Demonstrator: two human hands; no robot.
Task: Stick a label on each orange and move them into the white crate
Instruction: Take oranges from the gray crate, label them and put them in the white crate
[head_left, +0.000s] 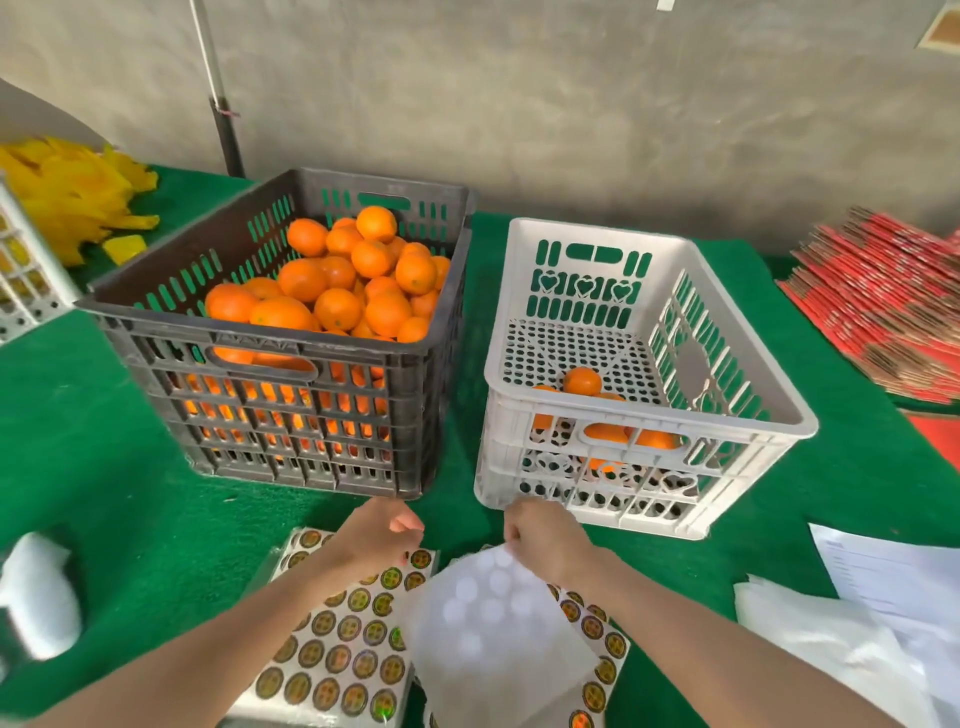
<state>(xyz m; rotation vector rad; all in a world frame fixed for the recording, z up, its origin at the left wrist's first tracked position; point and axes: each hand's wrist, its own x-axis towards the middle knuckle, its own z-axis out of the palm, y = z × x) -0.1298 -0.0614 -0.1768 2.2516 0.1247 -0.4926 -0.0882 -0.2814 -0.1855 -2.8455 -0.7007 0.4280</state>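
Both hands work at the near edge of the green table, right in front of the two crates, so that fruit and labels are each a short reach away. The right hand has its fingers closed on the top edge of a translucent backing sheet. It lifts the sheet off the label sheets beneath. The pale blank circles on it suggest its labels are used up and it is being cleared out of the way. The left hand hovers just above the far end of the label sheets with its fingers drawn in and the tips together. Motion blur makes it hard to say whether they pinch a label or nothing at all. The unlabelled oranges are heaped high in the black crate on the left. Only a few labelled oranges lie in the near part of the white crate, which stands just beside it, so the job looks to be at an early stage. Full label sheets lie flat under both forearms, ready for picking. Off to the sides are a yellow pile, a fanned red stack and loose white papers, none of them in play.
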